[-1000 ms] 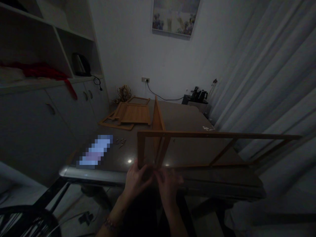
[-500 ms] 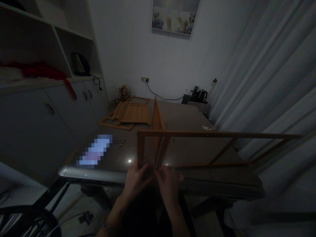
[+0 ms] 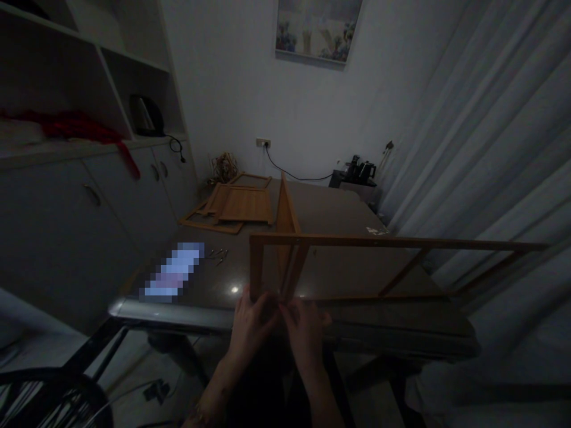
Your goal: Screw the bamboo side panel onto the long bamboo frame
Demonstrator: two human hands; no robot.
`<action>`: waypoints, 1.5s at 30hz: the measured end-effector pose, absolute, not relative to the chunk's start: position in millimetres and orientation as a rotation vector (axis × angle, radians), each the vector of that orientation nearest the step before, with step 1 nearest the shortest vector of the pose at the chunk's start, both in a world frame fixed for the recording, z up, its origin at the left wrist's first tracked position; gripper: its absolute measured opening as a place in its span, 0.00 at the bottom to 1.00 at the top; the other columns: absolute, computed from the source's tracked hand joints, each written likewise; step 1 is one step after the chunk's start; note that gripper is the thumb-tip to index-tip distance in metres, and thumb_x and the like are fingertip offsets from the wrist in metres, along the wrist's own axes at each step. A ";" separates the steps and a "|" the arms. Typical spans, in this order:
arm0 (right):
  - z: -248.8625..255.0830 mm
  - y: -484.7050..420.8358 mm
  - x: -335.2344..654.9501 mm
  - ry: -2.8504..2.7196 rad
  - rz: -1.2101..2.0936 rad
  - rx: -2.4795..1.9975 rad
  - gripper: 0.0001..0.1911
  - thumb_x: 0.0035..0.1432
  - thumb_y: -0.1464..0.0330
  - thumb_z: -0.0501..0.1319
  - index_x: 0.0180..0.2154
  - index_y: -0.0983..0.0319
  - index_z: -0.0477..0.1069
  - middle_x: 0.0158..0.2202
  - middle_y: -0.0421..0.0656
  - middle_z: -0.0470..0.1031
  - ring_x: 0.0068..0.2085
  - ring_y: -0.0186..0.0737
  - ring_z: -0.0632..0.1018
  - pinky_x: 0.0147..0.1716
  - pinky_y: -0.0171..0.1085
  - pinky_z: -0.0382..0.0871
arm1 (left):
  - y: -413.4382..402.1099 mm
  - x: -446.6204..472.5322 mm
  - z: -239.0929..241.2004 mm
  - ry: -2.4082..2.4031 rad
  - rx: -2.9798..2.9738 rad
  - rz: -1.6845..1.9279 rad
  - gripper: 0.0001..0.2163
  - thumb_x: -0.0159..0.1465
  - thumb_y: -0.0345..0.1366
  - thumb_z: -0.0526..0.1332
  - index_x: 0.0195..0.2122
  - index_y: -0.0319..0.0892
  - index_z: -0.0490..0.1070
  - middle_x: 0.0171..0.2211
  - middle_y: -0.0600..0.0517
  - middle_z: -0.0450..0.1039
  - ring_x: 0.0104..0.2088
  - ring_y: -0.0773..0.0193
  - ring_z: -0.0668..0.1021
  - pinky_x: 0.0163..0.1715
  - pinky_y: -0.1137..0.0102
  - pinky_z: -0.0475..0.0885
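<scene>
One long wooden frame [image 3: 392,242] stands upright at the near edge of the table [image 3: 339,205]. The left hand [image 3: 252,324] curls closed around its lower corner. The right hand [image 3: 307,330] bunches its fingers beside it, but the dimness hides its hold. One upright panel [image 3: 285,208] stands behind.

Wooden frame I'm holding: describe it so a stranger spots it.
Find the dark table. At its near edge, the left hand grips and the right hand touches a long wooden frame at its corner. It stands upright, unlike the panels lying flat farther back.
</scene>
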State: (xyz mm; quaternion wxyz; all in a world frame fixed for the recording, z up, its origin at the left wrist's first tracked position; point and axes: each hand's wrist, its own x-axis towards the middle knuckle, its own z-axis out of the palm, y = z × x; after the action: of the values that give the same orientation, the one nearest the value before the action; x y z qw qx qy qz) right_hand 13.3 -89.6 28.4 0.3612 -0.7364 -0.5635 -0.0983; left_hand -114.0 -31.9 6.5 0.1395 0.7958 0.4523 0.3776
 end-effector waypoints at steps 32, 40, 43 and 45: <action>17.5 -109.2 37.7 -1.564 0.034 -1.621 0.13 0.68 0.65 0.45 0.42 0.57 0.67 0.40 0.44 0.72 0.42 0.40 0.74 0.44 0.41 0.65 | -37.2 -106.0 5.0 1.412 2.214 1.117 0.11 0.59 0.40 0.60 0.44 0.49 0.70 0.49 0.45 0.59 0.49 0.52 0.68 0.47 0.55 0.67; 1.3 -122.1 35.6 -1.588 -0.156 -1.569 0.17 0.68 0.65 0.46 0.38 0.56 0.73 0.41 0.46 0.67 0.43 0.42 0.70 0.42 0.42 0.63 | -35.8 -105.6 4.2 1.395 2.196 1.140 0.11 0.59 0.41 0.61 0.43 0.49 0.71 0.50 0.46 0.59 0.48 0.53 0.68 0.46 0.55 0.68; 6.6 -128.1 29.8 -1.680 -0.245 -1.617 0.16 0.67 0.63 0.49 0.36 0.51 0.75 0.33 0.42 0.69 0.38 0.42 0.69 0.39 0.42 0.59 | -36.3 -105.8 4.5 1.408 2.199 1.131 0.12 0.59 0.41 0.61 0.44 0.49 0.71 0.51 0.45 0.58 0.50 0.51 0.67 0.47 0.54 0.68; 10.0 -129.4 26.5 -1.748 -0.238 -1.607 0.14 0.67 0.63 0.49 0.40 0.49 0.74 0.32 0.40 0.71 0.35 0.41 0.68 0.37 0.41 0.56 | -36.2 -105.8 4.3 1.416 2.207 1.133 0.12 0.59 0.41 0.61 0.44 0.48 0.71 0.50 0.45 0.59 0.50 0.51 0.67 0.47 0.54 0.68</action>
State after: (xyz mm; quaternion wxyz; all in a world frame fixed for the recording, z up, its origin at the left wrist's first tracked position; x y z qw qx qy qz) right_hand 26.5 -129.4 10.0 0.3687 -0.6258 -0.6810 -0.0928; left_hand -105.8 -36.2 4.3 0.1420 0.7648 0.4908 0.3926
